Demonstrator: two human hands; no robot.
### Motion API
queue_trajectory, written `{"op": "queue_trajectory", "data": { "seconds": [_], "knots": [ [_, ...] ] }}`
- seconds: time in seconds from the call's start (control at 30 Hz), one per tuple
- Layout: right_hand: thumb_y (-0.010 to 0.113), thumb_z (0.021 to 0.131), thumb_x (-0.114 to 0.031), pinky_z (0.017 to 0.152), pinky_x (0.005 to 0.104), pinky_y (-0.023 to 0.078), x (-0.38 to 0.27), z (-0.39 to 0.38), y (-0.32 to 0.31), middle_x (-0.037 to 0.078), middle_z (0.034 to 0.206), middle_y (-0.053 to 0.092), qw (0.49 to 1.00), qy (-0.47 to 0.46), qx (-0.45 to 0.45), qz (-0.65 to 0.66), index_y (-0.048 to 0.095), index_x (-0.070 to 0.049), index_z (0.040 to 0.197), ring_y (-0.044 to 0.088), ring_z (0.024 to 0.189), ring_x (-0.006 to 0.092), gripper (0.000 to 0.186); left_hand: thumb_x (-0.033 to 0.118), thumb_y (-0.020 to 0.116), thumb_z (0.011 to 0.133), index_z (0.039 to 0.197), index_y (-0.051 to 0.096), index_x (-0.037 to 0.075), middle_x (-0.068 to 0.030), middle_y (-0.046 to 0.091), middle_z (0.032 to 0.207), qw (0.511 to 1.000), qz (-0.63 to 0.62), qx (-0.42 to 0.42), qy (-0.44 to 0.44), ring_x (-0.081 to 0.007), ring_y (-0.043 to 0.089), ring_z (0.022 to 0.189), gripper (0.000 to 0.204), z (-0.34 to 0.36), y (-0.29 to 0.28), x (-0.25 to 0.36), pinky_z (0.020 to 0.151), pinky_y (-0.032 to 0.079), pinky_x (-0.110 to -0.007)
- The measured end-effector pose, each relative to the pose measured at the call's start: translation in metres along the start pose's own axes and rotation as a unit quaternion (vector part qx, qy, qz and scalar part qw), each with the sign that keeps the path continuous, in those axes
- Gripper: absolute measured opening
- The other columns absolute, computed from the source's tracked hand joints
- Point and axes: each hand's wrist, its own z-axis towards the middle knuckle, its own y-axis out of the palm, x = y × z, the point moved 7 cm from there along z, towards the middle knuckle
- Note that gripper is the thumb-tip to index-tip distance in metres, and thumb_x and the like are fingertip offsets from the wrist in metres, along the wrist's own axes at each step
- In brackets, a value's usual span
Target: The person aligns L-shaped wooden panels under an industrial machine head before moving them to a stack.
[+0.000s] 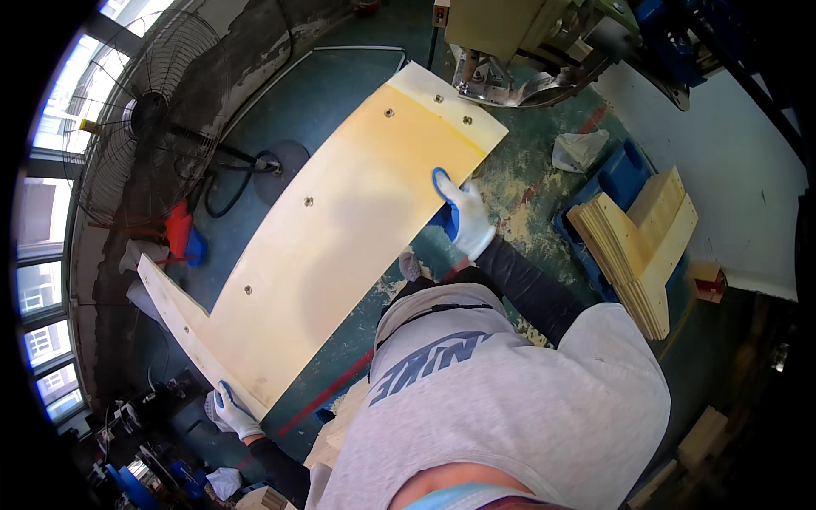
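Observation:
A large, pale plywood panel [340, 221] with a curved edge and a narrow arm at its far left stretches across the view in front of me. Several metal inserts dot its face. My left hand [235, 413], in a white and blue work glove, grips the panel's near left corner, thumb on top. On the right-hand edge, my right hand [466, 217] clasps the panel in the same kind of glove, thumb on the face and fingers underneath. The panel is held up off the floor by both hands.
A large black fan [149, 117] stands at the left by the windows. Stacked cut plywood pieces [633, 246] rest on a blue crate [625, 178] at the right. Green machinery [497, 30] stands at the far side. Sawdust lies on the green floor [531, 183].

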Motion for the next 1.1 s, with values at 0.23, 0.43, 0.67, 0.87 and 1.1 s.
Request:
{"op": "queue_trajectory", "data": {
  "seconds": [0.23, 0.43, 0.67, 0.87, 1.1],
  "knots": [
    [0.066, 0.096, -0.012, 0.094, 0.0308, 0.051, 0.004, -0.127, -0.110, 0.008, 0.121, 0.067, 0.992, 0.008, 0.102, 0.076, 0.058, -0.001, 0.133, 0.064, 0.108, 0.0165, 0.039, 0.029, 0.064, 0.100, 0.116, 0.063, -0.007, -0.0143, 0.066, 0.108, 0.988, 0.070, -0.139, -0.013, -0.0233, 0.062, 0.096, 0.039, -0.011, 0.011, 0.046, 0.088, 0.051, -0.037],
    [0.068, 0.094, -0.012, 0.095, 0.0315, 0.049, -0.131, -0.216, -0.275, 0.010, 0.120, 0.064, 0.915, -0.287, 0.280, 0.051, 0.050, 0.000, 0.133, 0.061, 0.110, 0.0162, 0.044, 0.028, 0.064, 0.100, 0.104, 0.061, -0.002, -0.0065, 0.060, 0.097, 0.951, 0.016, -0.308, -0.014, -0.0174, 0.057, 0.089, 0.031, -0.142, 0.256, 0.043, 0.080, 0.049, -0.034],
    [0.069, 0.091, -0.008, 0.102, 0.0323, 0.047, -0.184, -0.334, -0.328, 0.012, 0.131, 0.058, 0.846, -0.388, 0.365, 0.000, 0.041, -0.001, 0.145, 0.058, 0.118, 0.0170, 0.061, 0.028, 0.064, 0.101, 0.106, 0.061, 0.003, -0.0046, 0.063, 0.100, 0.846, -0.136, -0.506, -0.093, -0.0157, 0.061, 0.090, 0.026, -0.503, 0.482, 0.057, 0.079, 0.051, -0.033],
    [0.065, 0.089, 0.000, 0.085, 0.0273, 0.052, -0.245, -0.385, -0.498, 0.005, 0.107, 0.067, 0.830, -0.397, 0.382, 0.088, 0.058, 0.001, 0.123, 0.064, 0.094, 0.0116, 0.034, 0.017, 0.061, 0.101, 0.098, 0.065, 0.002, -0.0029, 0.064, 0.078, 0.656, 0.276, -0.699, 0.066, -0.0105, 0.063, 0.066, 0.016, -0.621, 0.551, 0.115, 0.054, 0.052, -0.027],
    [0.071, 0.088, -0.004, 0.084, 0.0291, 0.055, -0.328, -0.387, -0.628, 0.008, 0.106, 0.069, 0.859, -0.309, 0.383, 0.145, 0.060, 0.002, 0.122, 0.067, 0.095, 0.0155, 0.036, 0.023, 0.068, 0.094, 0.128, 0.059, -0.005, -0.0181, 0.063, 0.121, 0.629, 0.098, -0.598, 0.486, -0.0274, 0.061, 0.112, 0.044, -0.777, 0.795, 0.218, 0.097, 0.047, -0.036]
  ]
}}
